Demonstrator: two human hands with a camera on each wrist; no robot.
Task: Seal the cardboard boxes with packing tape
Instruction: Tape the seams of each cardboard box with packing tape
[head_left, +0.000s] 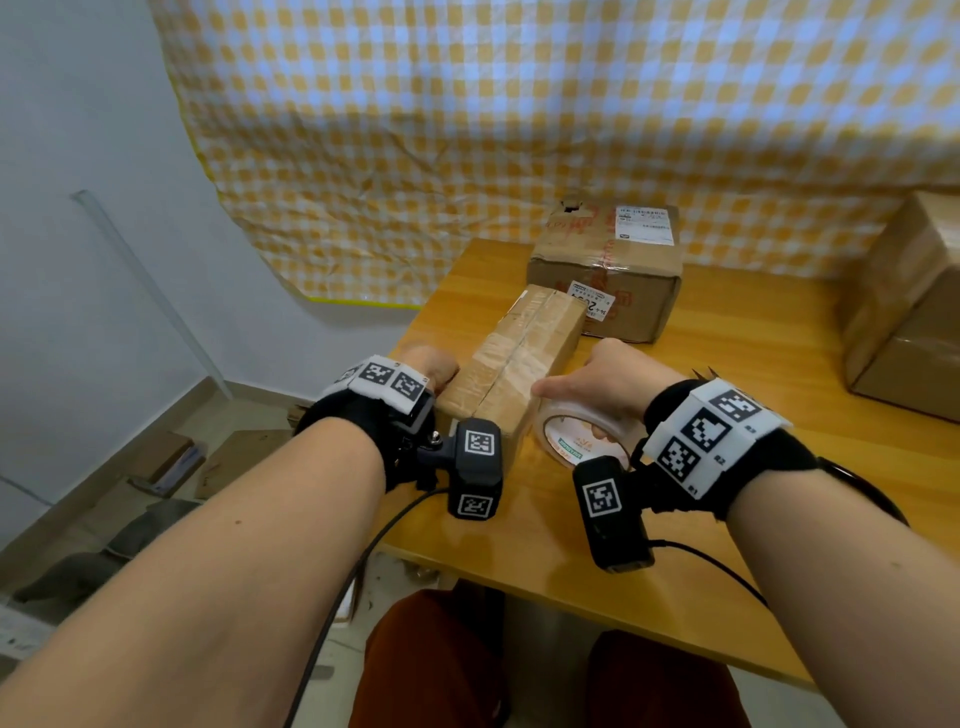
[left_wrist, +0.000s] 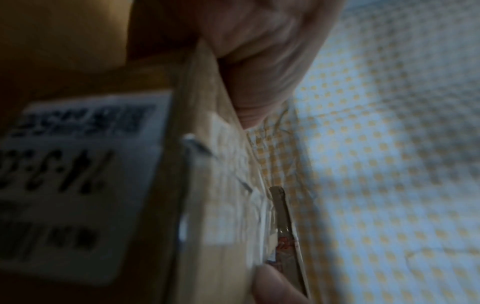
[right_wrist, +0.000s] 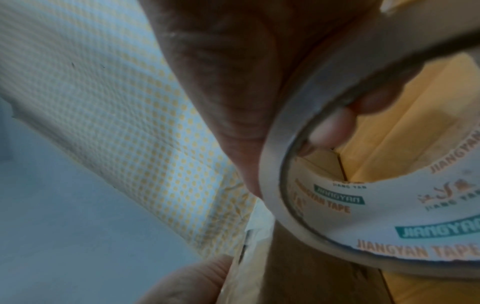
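Observation:
A long narrow cardboard box (head_left: 519, 364) lies on the wooden table (head_left: 727, 467), with clear tape along its top seam. My left hand (head_left: 436, 371) grips the box's near left edge. In the left wrist view its thumb (left_wrist: 259, 61) lies over the top edge of the box (left_wrist: 207, 205), beside a white label (left_wrist: 78, 185). My right hand (head_left: 597, 379) holds a roll of clear packing tape (head_left: 576, 436) against the box's near right side. In the right wrist view its fingers (right_wrist: 332, 127) show through the core of the roll (right_wrist: 389, 216).
A larger taped box (head_left: 608, 270) with shipping labels stands just behind the long one. Another big box (head_left: 909, 301) sits at the table's right edge. A yellow checked cloth (head_left: 519, 130) hangs behind. Flattened cardboard (head_left: 166, 462) lies on the floor at left.

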